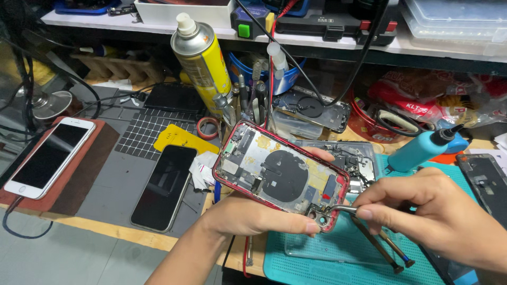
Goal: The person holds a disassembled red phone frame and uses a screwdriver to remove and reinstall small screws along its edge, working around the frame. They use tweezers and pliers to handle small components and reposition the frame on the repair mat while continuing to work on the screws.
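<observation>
My left hand (253,216) holds an opened red phone housing (280,171) from below, tilted, its inner parts and round black coil facing up; the thumb presses the lower corner. My right hand (438,216) pinches metal tweezers (343,209) whose tip touches a small part at that same lower corner, by the camera opening. Both hands hover over a teal work mat (338,258).
A black phone (161,187) and a white phone (47,155) lie left on a grey gridded mat. A yellow spray can (203,60), a teal bottle (420,150), another open housing (317,108), two screwdrivers (388,250), cables and a cluttered shelf surround the hands.
</observation>
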Demonstrator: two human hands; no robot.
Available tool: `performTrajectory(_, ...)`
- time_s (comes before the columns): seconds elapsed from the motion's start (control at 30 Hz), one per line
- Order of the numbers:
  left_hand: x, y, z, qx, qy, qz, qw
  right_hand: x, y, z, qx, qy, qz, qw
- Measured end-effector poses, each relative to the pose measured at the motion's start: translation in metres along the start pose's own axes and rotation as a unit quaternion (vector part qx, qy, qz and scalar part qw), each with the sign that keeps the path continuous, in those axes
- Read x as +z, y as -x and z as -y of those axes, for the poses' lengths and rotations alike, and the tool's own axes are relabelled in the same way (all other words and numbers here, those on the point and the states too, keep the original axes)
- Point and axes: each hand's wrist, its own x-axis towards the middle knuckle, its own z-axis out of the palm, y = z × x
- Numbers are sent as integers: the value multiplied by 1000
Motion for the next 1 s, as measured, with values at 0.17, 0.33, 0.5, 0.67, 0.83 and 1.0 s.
performTrajectory(0.17,1,2,1,1,28,-25,999,4,4,-9,-87,19,-41,995)
performTrajectory(0.33,4,0,10,32,24,-34,999,11,10,-9,-124,121,-113,978)
performTrajectory(0.5,9,4,18,21,59,-77,995,23,16,5,-193,204,-189,941)
performTrajectory(0.67,24,0,29,72,-5,-132,989,34,17,14,-278,233,-265,894)
performTrajectory(0.83,32,-9,32,43,-1,-163,986,37,16,11,-161,266,-319,895)
performTrajectory(1.0,38,-18,36,120,-24,-162,979,38,19,10,-186,237,-352,886)
